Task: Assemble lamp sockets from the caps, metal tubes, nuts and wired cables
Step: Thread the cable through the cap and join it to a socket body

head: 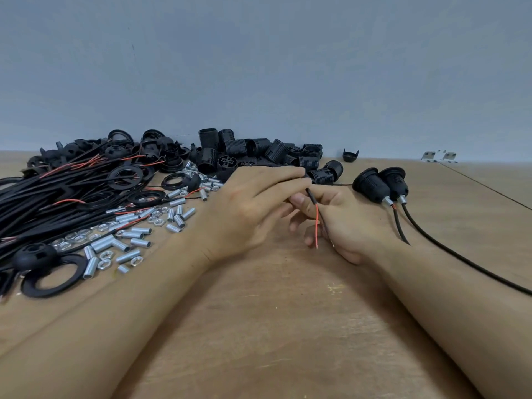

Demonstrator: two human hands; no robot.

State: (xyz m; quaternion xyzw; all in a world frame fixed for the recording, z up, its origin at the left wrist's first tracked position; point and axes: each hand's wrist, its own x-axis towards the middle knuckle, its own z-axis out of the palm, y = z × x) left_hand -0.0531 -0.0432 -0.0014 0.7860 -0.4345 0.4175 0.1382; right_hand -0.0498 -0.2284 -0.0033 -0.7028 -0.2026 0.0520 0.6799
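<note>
My left hand (247,203) and my right hand (345,223) meet at the middle of the table around a black wired cable (311,198) whose red wire end (316,226) hangs down between them. The left fingers pinch the cable near its top; the right fingers curl round it lower down. Two assembled black sockets (380,184) with metal tubes and cables lie to the right. Black threaded socket bodies (259,152) are piled behind the hands. Metal tubes and nuts (126,243) are scattered at the left, beside a bundle of black cables (57,197).
Black rings and caps (51,272) lie at the left front. One loose cap (350,155) sits by the blue wall. Two small metal brackets (439,156) are at the far right. A black cable (460,254) runs off the right edge of the wooden table (273,326).
</note>
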